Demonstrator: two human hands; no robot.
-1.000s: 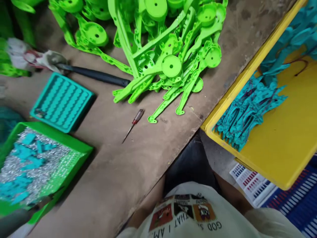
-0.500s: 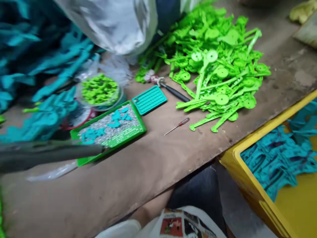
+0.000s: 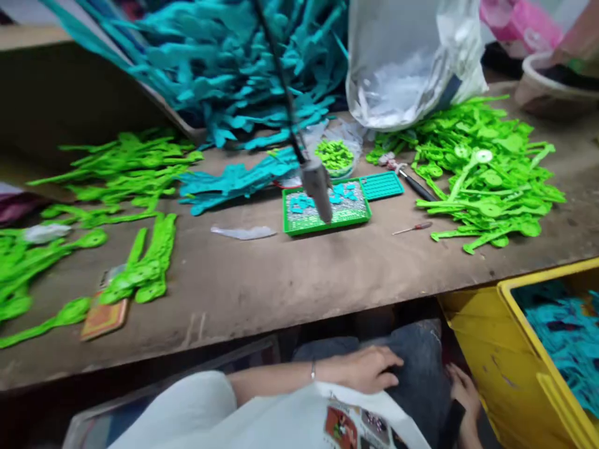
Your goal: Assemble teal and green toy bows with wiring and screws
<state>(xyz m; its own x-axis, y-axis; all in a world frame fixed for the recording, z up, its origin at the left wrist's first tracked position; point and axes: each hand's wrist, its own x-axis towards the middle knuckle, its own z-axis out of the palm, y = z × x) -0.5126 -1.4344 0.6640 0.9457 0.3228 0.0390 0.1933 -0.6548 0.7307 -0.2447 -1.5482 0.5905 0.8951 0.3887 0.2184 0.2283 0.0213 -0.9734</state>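
Left hand (image 3: 369, 369) lies flat, fingers loosely spread, empty, on dark denim lap (image 3: 416, 355), pointing right; right hand (image 3: 463, 393), half hidden, grip unclear, below the rough wooden worktop (image 3: 281, 280).

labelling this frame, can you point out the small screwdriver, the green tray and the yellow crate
small screwdriver (image 3: 413, 228), head view, on its shaft near the red handle
green tray (image 3: 327, 227), head view, on its front rim
yellow crate (image 3: 486, 352), head view, on its outer side wall

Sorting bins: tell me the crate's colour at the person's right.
Yellow crate, clearest in the head view.
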